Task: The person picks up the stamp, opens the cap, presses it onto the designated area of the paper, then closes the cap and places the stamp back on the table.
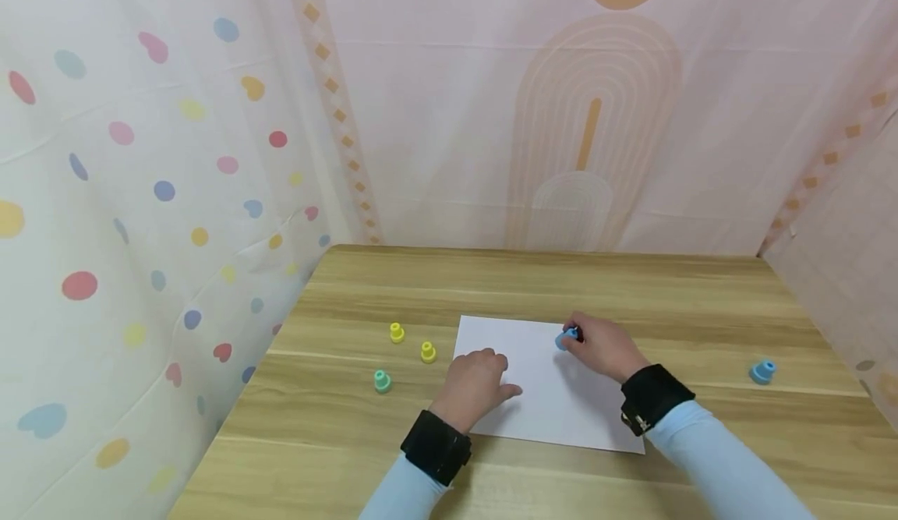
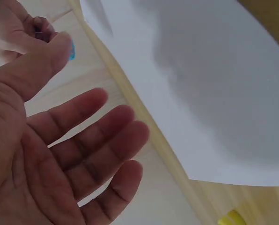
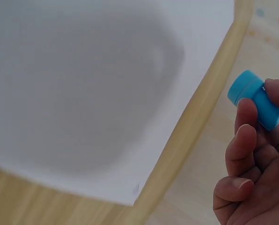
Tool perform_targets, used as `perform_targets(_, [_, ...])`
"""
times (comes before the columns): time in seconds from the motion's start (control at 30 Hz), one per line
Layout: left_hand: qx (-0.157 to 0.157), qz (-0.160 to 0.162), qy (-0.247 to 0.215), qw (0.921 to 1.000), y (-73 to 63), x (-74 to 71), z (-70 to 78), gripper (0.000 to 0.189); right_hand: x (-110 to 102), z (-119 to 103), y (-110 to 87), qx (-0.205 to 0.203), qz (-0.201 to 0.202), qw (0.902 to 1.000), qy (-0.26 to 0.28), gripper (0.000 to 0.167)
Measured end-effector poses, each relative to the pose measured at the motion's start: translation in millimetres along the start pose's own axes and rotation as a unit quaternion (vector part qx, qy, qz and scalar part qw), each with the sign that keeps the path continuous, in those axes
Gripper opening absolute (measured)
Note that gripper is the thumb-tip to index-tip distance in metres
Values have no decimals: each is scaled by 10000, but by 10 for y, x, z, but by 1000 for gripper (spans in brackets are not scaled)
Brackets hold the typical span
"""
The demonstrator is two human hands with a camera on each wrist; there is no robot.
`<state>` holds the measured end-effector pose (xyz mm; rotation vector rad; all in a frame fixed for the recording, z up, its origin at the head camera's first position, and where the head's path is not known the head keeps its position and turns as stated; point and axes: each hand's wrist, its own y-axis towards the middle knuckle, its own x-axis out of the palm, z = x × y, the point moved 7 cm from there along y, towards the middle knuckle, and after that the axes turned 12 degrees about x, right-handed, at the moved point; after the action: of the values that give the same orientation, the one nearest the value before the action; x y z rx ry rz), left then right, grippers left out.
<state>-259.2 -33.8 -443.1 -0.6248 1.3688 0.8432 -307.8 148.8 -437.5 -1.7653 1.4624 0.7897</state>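
My right hand pinches a small blue toy stamp between thumb and fingers. The stamp has a narrow handle and a wider end with a seam round it. It is held above the far part of a white sheet of paper. My left hand is over the paper's left side, palm down, holding nothing. In the left wrist view its fingers are loosely bent and apart. Whether this hand touches the sheet cannot be told. No mark shows on the visible part of the paper.
Left of the paper stand two yellow stamps and a green stamp. Another blue stamp stands far right on the wooden table. Patterned curtains hang behind and at the sides.
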Motion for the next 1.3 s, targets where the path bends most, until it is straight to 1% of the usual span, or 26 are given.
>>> perform_targets(0.13, [-172,-364,-71,9992,-36,-13,14,30,-69,72,91,70,-12,9999,-77,21])
perform_targets(0.27, [-395,-808,-204,9957,-73,-21,25,28,-155,123,145,22,33,9997,-243,22])
perform_targets(0.33, [-464,-958,-255,9940,-84,-26,30,28,-202,166,173,13,109,9992,-380,22])
perform_targets(0.4, [-491,-1035,-281,9930,-90,-39,38,29,-252,207,199,-20,175,9985,-515,23])
perform_targets(0.57, [-512,-1068,-281,9926,-94,-61,51,30,-339,327,319,-30,328,9959,-839,26])
perform_targets(0.73, [-541,-1080,-303,9922,-107,-52,57,30,-336,381,479,-44,357,9937,-1062,28])
perform_targets(1.0, [-499,-1075,-357,9923,-106,-7,65,29,-243,385,645,-118,503,9877,-1473,24])
perform_targets(1.3, [-393,-1065,-288,9931,-94,27,69,28,-60,308,795,-78,551,9857,-1590,19])
